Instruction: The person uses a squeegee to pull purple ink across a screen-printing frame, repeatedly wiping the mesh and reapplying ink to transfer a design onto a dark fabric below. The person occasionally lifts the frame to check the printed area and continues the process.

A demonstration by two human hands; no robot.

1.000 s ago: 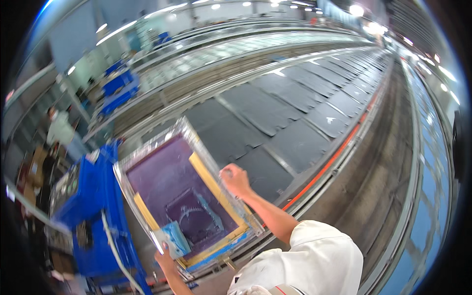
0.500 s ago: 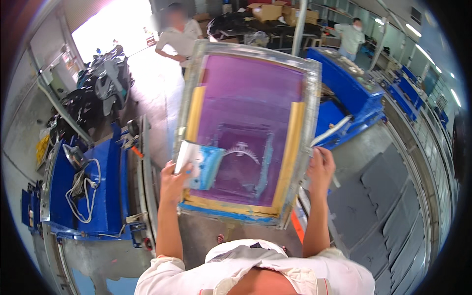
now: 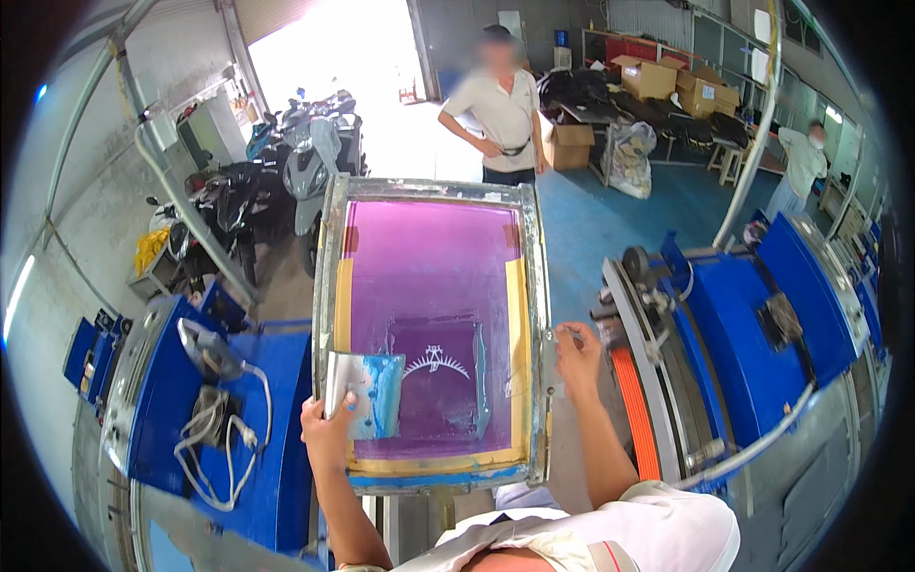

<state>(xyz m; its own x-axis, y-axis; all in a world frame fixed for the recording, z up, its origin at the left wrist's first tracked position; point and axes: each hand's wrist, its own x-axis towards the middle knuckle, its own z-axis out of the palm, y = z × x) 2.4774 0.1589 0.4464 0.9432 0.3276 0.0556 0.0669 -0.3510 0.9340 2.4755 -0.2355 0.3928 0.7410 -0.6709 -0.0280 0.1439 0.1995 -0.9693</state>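
Note:
A screen-printing frame (image 3: pixel 530 286) with purple mesh (image 3: pixel 429 267), tape along its edges and a white arched design stands in front of me. My left hand (image 3: pixel 326 429) grips a silver scraper (image 3: pixel 364 396), smeared with blue ink, at the frame's left edge; whether those fingers also hold the rim is unclear. My right hand (image 3: pixel 578 357) is beside the right rim, fingers curled, its fingertips close to the metal; I cannot tell if they touch it.
Blue machines (image 3: pixel 262 458) (image 3: pixel 734 324) on rails flank me, the left one carrying an iron (image 3: pixel 205 348). A person (image 3: pixel 496 114) stands beyond the frame, another (image 3: pixel 805 162) at right. Scooters (image 3: pixel 315 181), boxes (image 3: pixel 648 76) and a pole (image 3: pixel 758 162) are further back.
My view has swung from the long table to the doorway side, the frame and both hands with it. The frame now sits lower in view, and my right fingertips appear looser at its rim.

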